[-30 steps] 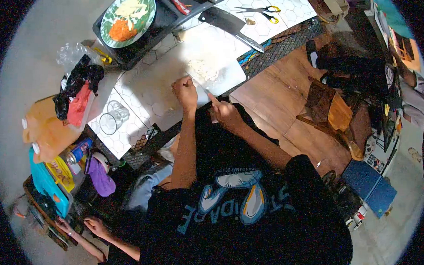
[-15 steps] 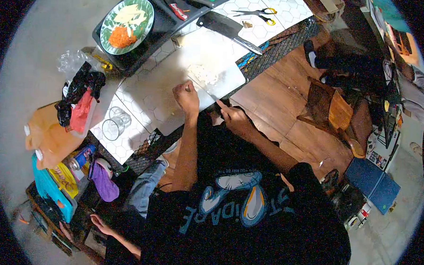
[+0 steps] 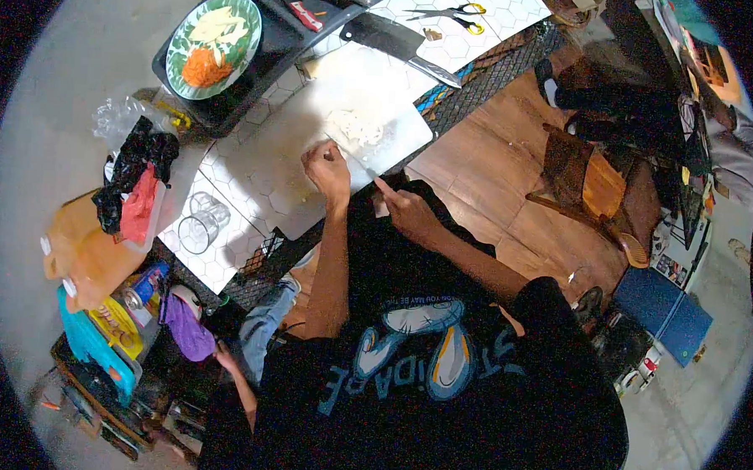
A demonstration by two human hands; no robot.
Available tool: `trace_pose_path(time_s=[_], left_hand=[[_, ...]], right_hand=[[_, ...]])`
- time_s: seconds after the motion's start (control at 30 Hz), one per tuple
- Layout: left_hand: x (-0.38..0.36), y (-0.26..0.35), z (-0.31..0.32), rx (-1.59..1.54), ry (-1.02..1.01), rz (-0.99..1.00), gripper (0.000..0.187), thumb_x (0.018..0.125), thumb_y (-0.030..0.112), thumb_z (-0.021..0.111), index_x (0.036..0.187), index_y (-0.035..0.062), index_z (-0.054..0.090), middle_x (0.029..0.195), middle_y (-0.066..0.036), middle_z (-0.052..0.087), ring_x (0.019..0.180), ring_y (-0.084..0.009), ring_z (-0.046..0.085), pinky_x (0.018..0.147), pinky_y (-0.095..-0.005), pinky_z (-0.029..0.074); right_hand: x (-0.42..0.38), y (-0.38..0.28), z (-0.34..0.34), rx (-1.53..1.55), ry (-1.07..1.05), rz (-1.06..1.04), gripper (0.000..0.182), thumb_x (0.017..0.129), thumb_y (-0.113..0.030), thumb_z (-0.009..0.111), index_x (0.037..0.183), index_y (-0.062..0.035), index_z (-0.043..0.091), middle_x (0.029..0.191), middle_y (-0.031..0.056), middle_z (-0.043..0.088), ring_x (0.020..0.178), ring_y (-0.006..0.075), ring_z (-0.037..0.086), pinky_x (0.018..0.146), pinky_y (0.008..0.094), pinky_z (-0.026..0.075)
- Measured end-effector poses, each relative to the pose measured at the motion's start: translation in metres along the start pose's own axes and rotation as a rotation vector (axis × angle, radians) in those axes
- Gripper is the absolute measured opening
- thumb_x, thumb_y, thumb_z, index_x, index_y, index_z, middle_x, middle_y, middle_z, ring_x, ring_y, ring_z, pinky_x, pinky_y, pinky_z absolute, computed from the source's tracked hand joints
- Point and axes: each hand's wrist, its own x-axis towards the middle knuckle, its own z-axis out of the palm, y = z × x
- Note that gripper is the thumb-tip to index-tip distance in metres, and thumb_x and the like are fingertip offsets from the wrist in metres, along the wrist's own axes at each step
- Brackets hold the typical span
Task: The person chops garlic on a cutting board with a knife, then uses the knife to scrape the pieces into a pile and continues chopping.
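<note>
A white cutting board (image 3: 270, 180) lies on the tiled table, with a small heap of pale chopped pieces (image 3: 354, 129) on it. My right hand (image 3: 409, 211) is wrapped round the handle of a knife (image 3: 361, 166), whose blade reaches left over the board beside the heap. My left hand (image 3: 327, 170) is closed over the board, just below the pieces and near the blade tip; what its fingers hold, if anything, is too small to make out.
Behind the board lie a cleaver (image 3: 381, 35), another knife (image 3: 434, 71) and scissors (image 3: 453, 17). An oval plate (image 3: 178, 54) of shredded food sits back left. Glasses (image 3: 202, 225) stand left. Another person's hand (image 3: 226, 359) is at lower left.
The view has shifted slightly. My left hand's fingers have turned toward the heap, nearer the knife blade. The other person's hand has moved up to the purple item.
</note>
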Motion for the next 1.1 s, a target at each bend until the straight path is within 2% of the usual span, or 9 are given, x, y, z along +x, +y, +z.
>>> trace_pose_path(time_s=[0.27, 0.43, 0.67, 0.8, 0.9, 0.97, 1.0, 1.07, 1.1], left_hand=[[0.000, -0.002, 0.002, 0.005, -0.002, 0.027, 0.007, 0.073, -0.001, 0.068, 0.079, 0.0028, 0.067, 0.082, -0.014, 0.065, 0.084, -0.0344, 0.056, 0.081, -0.0441, 0.043], [0.000, -0.003, 0.003, 0.101, 0.063, 0.080, 0.003, 0.077, 0.006, 0.067, 0.078, 0.0029, 0.068, 0.081, -0.013, 0.065, 0.082, -0.0343, 0.056, 0.079, -0.0440, 0.044], [-0.003, -0.003, 0.012, 0.117, 0.020, 0.042, 0.009, 0.081, 0.013, 0.067, 0.078, 0.0047, 0.069, 0.082, -0.013, 0.066, 0.083, -0.0335, 0.057, 0.078, -0.0440, 0.046], [-0.009, 0.000, -0.004, 0.056, 0.048, 0.024, 0.010, 0.082, 0.014, 0.067, 0.082, 0.0045, 0.070, 0.081, -0.013, 0.066, 0.089, -0.0336, 0.057, 0.080, -0.0432, 0.046], [-0.018, -0.019, -0.032, 0.041, 0.037, 0.091, 0.014, 0.082, 0.018, 0.068, 0.087, 0.0049, 0.070, 0.085, -0.013, 0.067, 0.091, -0.0344, 0.058, 0.082, -0.0429, 0.045], [-0.027, -0.057, -0.047, 0.451, 0.033, 0.455, 0.023, 0.080, 0.021, 0.071, 0.094, 0.0036, 0.070, 0.092, -0.014, 0.066, 0.094, -0.0344, 0.057, 0.085, -0.0439, 0.044], [-0.034, -0.046, -0.061, 0.453, 0.035, 0.459, 0.023, 0.080, 0.021, 0.071, 0.094, 0.0036, 0.070, 0.092, -0.014, 0.066, 0.094, -0.0344, 0.057, 0.085, -0.0439, 0.044], [-0.043, -0.012, -0.093, 0.041, 0.118, -0.199, 0.028, 0.079, 0.024, 0.073, 0.095, 0.0024, 0.069, 0.097, -0.015, 0.065, 0.095, -0.0340, 0.057, 0.087, -0.0457, 0.043], [-0.049, -0.028, -0.099, 0.012, 0.041, -0.219, 0.029, 0.080, 0.025, 0.073, 0.097, 0.0018, 0.068, 0.097, -0.017, 0.064, 0.098, -0.0335, 0.055, 0.087, -0.0471, 0.043]], right_hand=[[0.004, 0.004, 0.010, -0.201, 0.020, 0.011, 0.051, 0.091, -0.009, 0.049, 0.142, -0.0104, 0.043, 0.068, 0.0199, 0.059, 0.054, 0.0360, 0.061, 0.053, 0.0499, 0.053], [0.009, 0.002, -0.019, -0.029, -0.093, 0.137, 0.049, 0.094, -0.015, 0.046, 0.144, -0.0144, 0.041, 0.072, 0.0207, 0.060, 0.063, 0.0372, 0.063, 0.062, 0.0486, 0.053], [-0.001, -0.007, -0.040, 0.050, -0.030, 0.263, 0.043, 0.096, -0.017, 0.045, 0.139, -0.0129, 0.047, 0.078, 0.0213, 0.062, 0.070, 0.0370, 0.063, 0.068, 0.0459, 0.053], [-0.008, 0.001, -0.020, 0.139, 0.033, 0.096, 0.041, 0.097, -0.018, 0.045, 0.137, -0.0114, 0.049, 0.080, 0.0226, 0.063, 0.072, 0.0395, 0.062, 0.069, 0.0479, 0.051], [-0.012, 0.006, -0.011, 0.145, 0.030, 0.070, 0.041, 0.098, -0.018, 0.046, 0.138, -0.0112, 0.048, 0.080, 0.0239, 0.063, 0.074, 0.0412, 0.061, 0.070, 0.0487, 0.049], [-0.009, 0.005, -0.015, 0.127, 0.029, 0.085, 0.041, 0.098, -0.017, 0.046, 0.138, -0.0104, 0.048, 0.079, 0.0239, 0.062, 0.073, 0.0408, 0.061, 0.070, 0.0489, 0.049], [-0.007, 0.001, -0.023, 0.133, 0.002, 0.175, 0.040, 0.099, -0.018, 0.046, 0.138, -0.0104, 0.048, 0.082, 0.0248, 0.063, 0.075, 0.0418, 0.062, 0.071, 0.0488, 0.049], [-0.003, -0.006, -0.037, 0.151, -0.042, 0.255, 0.040, 0.099, -0.018, 0.046, 0.138, -0.0104, 0.048, 0.084, 0.0256, 0.064, 0.078, 0.0428, 0.062, 0.072, 0.0486, 0.050], [-0.002, -0.008, -0.041, 0.164, -0.050, 0.297, 0.040, 0.099, -0.018, 0.045, 0.138, -0.0101, 0.048, 0.089, 0.0265, 0.064, 0.081, 0.0434, 0.062, 0.074, 0.0482, 0.050]])
